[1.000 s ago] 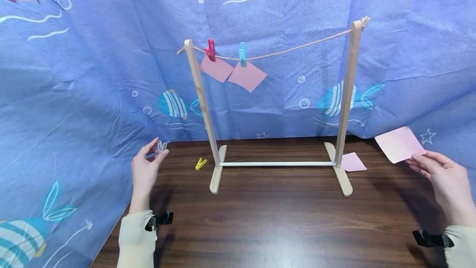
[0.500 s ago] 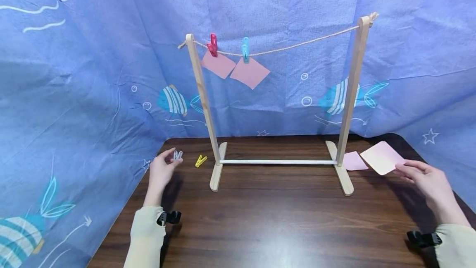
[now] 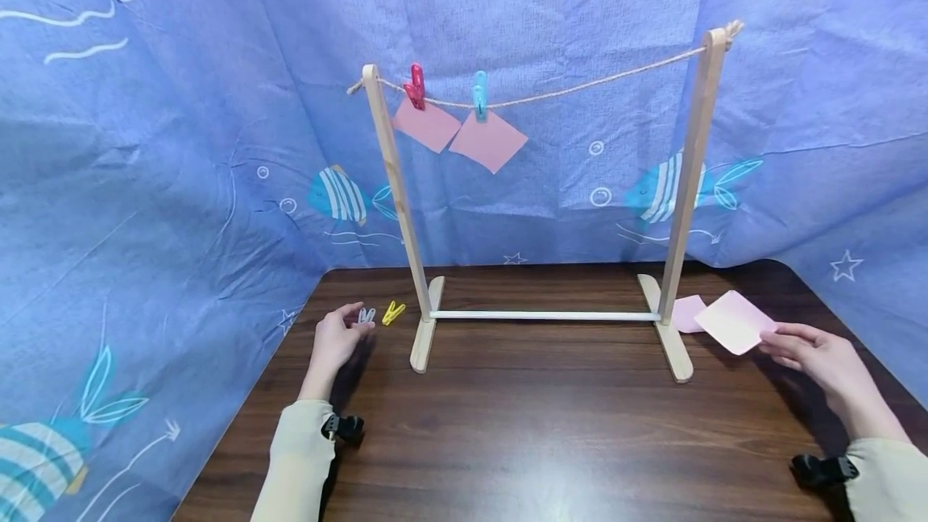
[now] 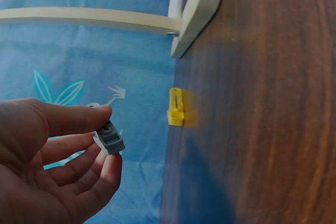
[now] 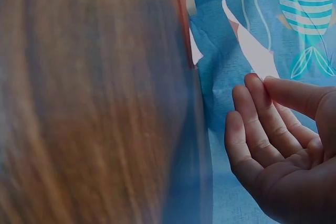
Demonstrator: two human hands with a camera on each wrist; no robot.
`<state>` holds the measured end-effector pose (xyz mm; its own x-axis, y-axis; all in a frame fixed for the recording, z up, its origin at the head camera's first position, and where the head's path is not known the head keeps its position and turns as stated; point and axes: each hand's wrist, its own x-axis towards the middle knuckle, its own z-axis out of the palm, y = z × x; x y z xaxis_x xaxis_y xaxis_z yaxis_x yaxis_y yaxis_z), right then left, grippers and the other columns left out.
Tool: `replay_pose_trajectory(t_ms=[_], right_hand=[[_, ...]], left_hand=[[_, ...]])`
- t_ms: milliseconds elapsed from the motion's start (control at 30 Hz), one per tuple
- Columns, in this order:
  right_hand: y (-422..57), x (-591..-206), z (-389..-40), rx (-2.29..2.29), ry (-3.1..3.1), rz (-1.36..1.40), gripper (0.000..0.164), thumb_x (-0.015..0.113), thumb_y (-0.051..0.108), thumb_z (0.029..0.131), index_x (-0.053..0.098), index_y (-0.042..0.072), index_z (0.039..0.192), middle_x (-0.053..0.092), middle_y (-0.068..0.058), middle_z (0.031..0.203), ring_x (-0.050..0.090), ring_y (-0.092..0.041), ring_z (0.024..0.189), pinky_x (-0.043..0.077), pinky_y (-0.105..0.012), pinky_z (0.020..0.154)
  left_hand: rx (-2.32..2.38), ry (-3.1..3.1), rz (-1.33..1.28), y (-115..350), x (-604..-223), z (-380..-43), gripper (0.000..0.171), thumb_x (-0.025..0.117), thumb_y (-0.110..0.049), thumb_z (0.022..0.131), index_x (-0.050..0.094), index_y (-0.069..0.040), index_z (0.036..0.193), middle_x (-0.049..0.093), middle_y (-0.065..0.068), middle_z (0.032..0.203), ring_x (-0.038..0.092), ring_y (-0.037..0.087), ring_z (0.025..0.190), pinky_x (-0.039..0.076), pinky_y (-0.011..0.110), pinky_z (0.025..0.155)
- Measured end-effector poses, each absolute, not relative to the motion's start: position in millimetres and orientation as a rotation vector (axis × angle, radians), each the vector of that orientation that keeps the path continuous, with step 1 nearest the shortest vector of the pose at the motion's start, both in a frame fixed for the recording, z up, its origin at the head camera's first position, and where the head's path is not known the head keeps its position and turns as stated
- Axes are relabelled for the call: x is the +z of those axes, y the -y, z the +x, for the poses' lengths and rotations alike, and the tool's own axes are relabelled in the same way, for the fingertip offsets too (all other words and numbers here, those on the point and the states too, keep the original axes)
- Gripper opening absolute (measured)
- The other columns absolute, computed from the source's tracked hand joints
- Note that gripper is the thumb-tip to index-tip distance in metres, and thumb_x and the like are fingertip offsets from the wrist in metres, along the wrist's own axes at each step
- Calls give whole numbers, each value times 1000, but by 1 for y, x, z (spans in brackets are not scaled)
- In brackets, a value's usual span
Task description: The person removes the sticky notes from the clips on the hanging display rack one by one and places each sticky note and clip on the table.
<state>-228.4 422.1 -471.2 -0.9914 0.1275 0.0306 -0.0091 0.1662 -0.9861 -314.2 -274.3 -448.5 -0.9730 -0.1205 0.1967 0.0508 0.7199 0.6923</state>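
Between thumb and fingers, my left hand pinches a grey clothespin, held just above the table. A yellow clothespin lies on the tabletop right beside it. On the other side, my right hand pinches a pale pink paper square by its near corner, above the table. Another pink paper square lies by the stand's right foot, partly covered by the held one in the head view. From the rope hang two pink paper squares, clipped by a red clothespin and a blue clothespin.
The wooden stand rises at the back of the dark table, its feet joined by a white rod. A blue cloth with fish prints hangs behind and along the sides.
My left hand has moved right and down with the grey clothespin, closer to the yellow one. The right hand has come left and lower with its paper square. The head view has shifted slightly.
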Motion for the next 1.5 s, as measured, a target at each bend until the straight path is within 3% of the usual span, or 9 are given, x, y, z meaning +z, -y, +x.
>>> replay_pose_trajectory(t_ms=[67,167,267,400,600,1000,1500], right_hand=[[-422,-472,-229,1900,2381,-114,23,61,6,100,68,25,91,73,11,80,70,-2,73,56,-17,66],[-420,-474,-232,1786,2498,-131,8,61,9,101,67,4,103,73,12,81,70,-1,74,57,-18,66],[-418,-476,-235,1715,2585,-131,34,60,11,102,54,-20,116,73,10,84,69,0,76,57,-20,67],[-417,-475,-235,1697,2654,-120,43,57,11,103,47,-28,120,74,7,86,68,1,77,57,-20,69],[-414,-474,-235,1706,2708,-105,44,59,11,101,48,-26,121,75,4,89,68,1,80,58,-21,71],[-418,-466,-234,1621,2804,-156,46,62,13,99,48,-25,120,75,-5,90,67,-1,77,58,-24,68],[-417,-467,-238,1679,2943,-97,36,63,13,98,58,-18,114,76,-7,93,69,-4,80,57,-24,70]], left_hand=[[-1089,2721,38,274,-450,-315,49,73,-10,89,61,8,132,71,21,102,64,30,89,49,40,79],[-1068,2752,37,276,-453,-315,48,75,-10,88,62,8,130,71,18,95,63,27,82,49,35,73],[-1045,2793,36,279,-455,-315,47,76,-9,87,63,9,127,72,17,94,66,26,81,51,33,69],[-1012,2881,-24,278,-458,-315,46,76,-8,87,63,11,126,72,22,103,70,32,90,56,38,73],[-892,2995,-116,272,-460,-319,41,78,-6,83,67,12,118,71,24,104,67,33,91,54,46,82],[-922,3051,-108,269,-464,-326,41,79,-6,83,66,12,118,71,16,97,65,27,84,55,37,72],[-955,3078,-42,270,-465,-327,47,81,-12,82,64,12,119,68,17,97,63,26,84,55,38,73]])
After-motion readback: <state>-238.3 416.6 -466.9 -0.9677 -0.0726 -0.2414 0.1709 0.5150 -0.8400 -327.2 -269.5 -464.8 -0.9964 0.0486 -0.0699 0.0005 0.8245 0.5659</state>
